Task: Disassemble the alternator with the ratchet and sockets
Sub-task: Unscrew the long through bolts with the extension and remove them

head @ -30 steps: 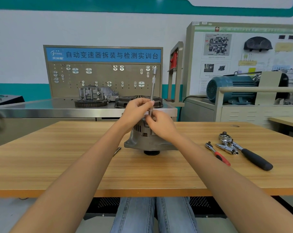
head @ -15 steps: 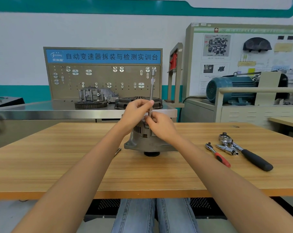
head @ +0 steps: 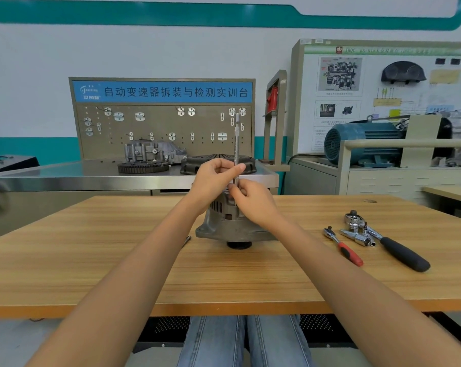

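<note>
**Both hands on the extension bar above the alternator**

I see the alternator (head: 225,221) standing mid-table on the wooden table (head: 91,260), pulley down. A thin extension bar (head: 236,144) rises upright from its top. My left hand (head: 213,178) pinches the bar; my right hand (head: 253,200) curls round its base, hiding the joint. To the right lie a red-handled ratchet (head: 343,246), loose sockets (head: 356,234) and a black-handled ratchet (head: 393,247), well apart from the alternator. Behind stands a steel bench (head: 65,178).
</note>
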Motion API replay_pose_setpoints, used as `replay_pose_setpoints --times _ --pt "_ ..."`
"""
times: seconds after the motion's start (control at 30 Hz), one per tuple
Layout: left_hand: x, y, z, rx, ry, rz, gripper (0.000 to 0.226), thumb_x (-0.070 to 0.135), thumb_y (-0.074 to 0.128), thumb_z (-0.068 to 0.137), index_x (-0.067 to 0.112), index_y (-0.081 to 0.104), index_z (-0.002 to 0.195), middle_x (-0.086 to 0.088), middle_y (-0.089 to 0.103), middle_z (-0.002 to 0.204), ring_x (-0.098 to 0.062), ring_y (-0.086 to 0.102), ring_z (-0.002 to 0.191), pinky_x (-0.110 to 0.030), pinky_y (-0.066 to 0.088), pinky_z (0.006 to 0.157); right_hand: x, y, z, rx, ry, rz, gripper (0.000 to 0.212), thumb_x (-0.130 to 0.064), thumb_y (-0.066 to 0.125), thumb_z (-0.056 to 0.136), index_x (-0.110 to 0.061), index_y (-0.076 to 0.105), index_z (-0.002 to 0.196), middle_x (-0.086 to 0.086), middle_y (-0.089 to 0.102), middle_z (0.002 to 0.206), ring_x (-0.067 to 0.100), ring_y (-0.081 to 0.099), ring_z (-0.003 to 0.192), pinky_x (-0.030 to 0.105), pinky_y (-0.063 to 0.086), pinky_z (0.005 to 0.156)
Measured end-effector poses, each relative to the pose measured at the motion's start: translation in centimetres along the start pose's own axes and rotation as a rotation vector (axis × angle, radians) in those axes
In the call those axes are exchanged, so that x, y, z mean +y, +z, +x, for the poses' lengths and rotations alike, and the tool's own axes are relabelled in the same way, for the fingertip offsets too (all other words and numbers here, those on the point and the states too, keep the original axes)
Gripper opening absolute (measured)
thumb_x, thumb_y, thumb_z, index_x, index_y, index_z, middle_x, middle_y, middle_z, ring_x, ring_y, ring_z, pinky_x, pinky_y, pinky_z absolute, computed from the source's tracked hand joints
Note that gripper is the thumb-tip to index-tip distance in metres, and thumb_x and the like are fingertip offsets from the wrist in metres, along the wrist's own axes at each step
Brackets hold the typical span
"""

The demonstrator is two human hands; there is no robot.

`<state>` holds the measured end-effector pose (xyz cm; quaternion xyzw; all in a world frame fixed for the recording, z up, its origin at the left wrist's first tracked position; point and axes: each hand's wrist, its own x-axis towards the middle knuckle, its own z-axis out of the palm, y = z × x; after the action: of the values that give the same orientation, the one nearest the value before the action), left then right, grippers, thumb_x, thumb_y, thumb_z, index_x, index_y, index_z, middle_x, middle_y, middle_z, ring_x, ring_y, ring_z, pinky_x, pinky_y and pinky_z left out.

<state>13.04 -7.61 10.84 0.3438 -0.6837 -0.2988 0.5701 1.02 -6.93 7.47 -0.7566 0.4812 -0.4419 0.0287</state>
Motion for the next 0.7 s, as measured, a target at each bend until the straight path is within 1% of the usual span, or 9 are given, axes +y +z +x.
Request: replay_pose_setpoints --times 0.1,0.2,0.27,0.3,0.43,0.5,0.53,0.6,0.7 --pt "0.26 -0.24 -0.19 -0.049 0.003 0.023 0.012 0.026 0.061 0.093 0.017 0.07 0.096 0.006 0.068 0.09 -0.007 0.061 0.093 -0.025 0.046 0.09 -0.04 -0.03 0.08 -0.016 0.005 -0.003 0.03 -0.033 0.04 0.099 -0.016 0.059 0.083 0.008 0.067 0.078 0.021 0.06 0.07 0.036 0.047 0.064" --pt "0.41 -0.32 -0.37 -0.071 0.004 0.025 0.014 0.023 0.059 0.094 0.024 0.071 0.088 0.007 0.071 0.092 -0.007 0.061 0.1 -0.029 0.043 0.097 0.0 0.03 0.17 -0.017 0.008 -0.013 0.03 -0.033 0.04 0.099 -0.02 0.056 0.077 0.001 0.06 0.066 0.016 0.055 0.061 0.033 0.043 0.058" --pt "0.34 -0.34 -0.4 -0.073 0.008 0.031 0.014 0.024 0.06 0.093 0.024 0.071 0.085 0.006 0.071 0.094 -0.007 0.061 0.102 -0.027 0.042 0.096 0.06 0.04 0.18 -0.016 0.01 -0.013 0.031 -0.033 0.04 0.099 -0.021 0.054 0.074 -0.003 0.055 0.061 0.012 0.051 0.057 0.03 0.04 0.054" --pt "0.29 -0.33 -0.4 -0.072 0.011 0.033 0.013 0.024 0.061 0.092 0.022 0.071 0.084 0.005 0.071 0.093 -0.006 0.061 0.099 -0.024 0.043 0.093 0.06 0.05 0.17 -0.017 0.012 -0.01 0.031 -0.033 0.04 0.099 -0.021 0.053 0.073 -0.003 0.053 0.061 0.012 0.05 0.056 0.03 0.039 0.054" --pt "0.09 -0.14 -0.04 -0.025 0.006 0.018 0.01 0.024 0.069 0.087 0.017 0.066 0.081 0.004 0.064 0.077 -0.001 0.059 0.073 -0.014 0.045 0.069 -0.03 -0.05 0.04 -0.002 0.019 0.026 0.029 -0.036 0.043 0.097 -0.023 0.047 0.071 -0.005 0.048 0.058 0.012 0.046 0.055 0.033 0.04 0.056" --pt "-0.11 0.04 0.06 0.016 0.002 0.024 0.013 0.024 0.071 0.085 0.016 0.062 0.08 0.004 0.061 0.072 0.002 0.056 0.062 -0.01 0.044 0.056 -0.01 -0.04 0.02 0.021 0.024 0.038 0.029 -0.038 0.046 0.096 -0.024 0.045 0.071 -0.006 0.046 0.056 0.012 0.044 0.054 0.032 0.038 0.055" --pt "-0.2 0.09 0.09 0.028 0.004 0.027 0.014 0.024 0.072 0.084 0.016 0.061 0.079 0.005 0.06 0.071 0.003 0.055 0.058 -0.01 0.043 0.053 0.02 -0.02 -0.03 0.029 0.018 0.036 0.03 -0.038 0.046 0.096 -0.024 0.044 0.07 -0.007 0.046 0.056 0.011 0.044 0.054 0.03 0.035 0.053" --pt "-0.2 0.07 0.07 0.023 0.018 0.025 0.014 0.026 0.071 0.085 0.017 0.062 0.079 0.005 0.06 0.071 0.005 0.055 0.059 -0.01 0.044 0.056 0.08 -0.02 -0.14 0.03 -0.002 0.039 0.03 -0.034 0.045 0.098 -0.024 0.043 0.069 -0.007 0.045 0.055 0.01 0.043 0.053 0.027 0.031 0.052" --pt "-0.13 -0.11 -0.04 -0.017 0.027 0.008 0.009 0.027 0.064 0.091 0.021 0.067 0.085 0.005 0.067 0.084 -0.004 0.063 0.084 -0.02 0.048 0.079 0.13 -0.07 -0.19 0.017 -0.01 0.061 0.028 -0.029 0.043 0.099 -0.026 0.046 0.071 -0.008 0.047 0.058 0.008 0.045 0.055 0.025 0.032 0.053"
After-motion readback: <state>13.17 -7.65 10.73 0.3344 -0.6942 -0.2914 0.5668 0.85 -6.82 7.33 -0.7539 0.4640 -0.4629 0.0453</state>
